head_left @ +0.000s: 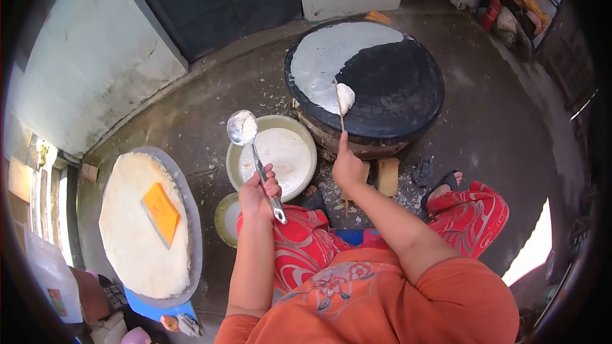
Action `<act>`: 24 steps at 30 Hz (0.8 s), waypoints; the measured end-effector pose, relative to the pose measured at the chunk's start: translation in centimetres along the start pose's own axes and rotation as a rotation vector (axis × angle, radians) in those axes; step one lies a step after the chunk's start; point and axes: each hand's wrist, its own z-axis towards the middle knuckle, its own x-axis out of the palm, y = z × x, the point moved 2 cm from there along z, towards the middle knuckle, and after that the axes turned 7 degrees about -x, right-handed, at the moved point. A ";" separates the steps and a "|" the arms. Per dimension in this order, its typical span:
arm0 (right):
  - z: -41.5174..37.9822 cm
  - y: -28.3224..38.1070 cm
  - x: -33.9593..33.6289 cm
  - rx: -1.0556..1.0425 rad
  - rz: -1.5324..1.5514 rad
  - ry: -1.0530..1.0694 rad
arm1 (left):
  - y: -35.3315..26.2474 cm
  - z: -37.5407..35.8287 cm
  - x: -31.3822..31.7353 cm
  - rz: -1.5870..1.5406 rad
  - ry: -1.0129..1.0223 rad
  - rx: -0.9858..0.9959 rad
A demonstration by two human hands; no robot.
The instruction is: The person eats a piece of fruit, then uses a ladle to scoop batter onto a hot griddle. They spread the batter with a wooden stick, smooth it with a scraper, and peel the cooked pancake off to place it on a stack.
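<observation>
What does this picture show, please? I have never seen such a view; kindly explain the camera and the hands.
No machine here: a person works barehanded, with a camera worn on the head looking forward and down. The left hand holds a metal ladle bearing white paste. The right hand holds a thin stick at a white lump on a round black plate, partly coated white. Beside it stands a basin of white mixture; further left, a yellow piece lies on a pale sheet.
</observation>
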 end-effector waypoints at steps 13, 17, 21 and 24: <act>-3.5 -3.8 -2.9 0.083 -0.031 0.046 | 0.2 0.7 0.4 0.097 0.015 0.013; -4.1 -3.1 -1.4 -0.049 -0.113 0.069 | 0.3 0.9 0.4 0.091 0.001 0.023; -3.5 -6.4 -2.4 -0.074 -0.152 0.048 | 0.5 0.6 1.1 0.078 -0.017 0.010; -5.0 -8.0 -5.1 0.071 -0.138 0.054 | 0.3 1.2 0.7 0.082 -0.007 0.009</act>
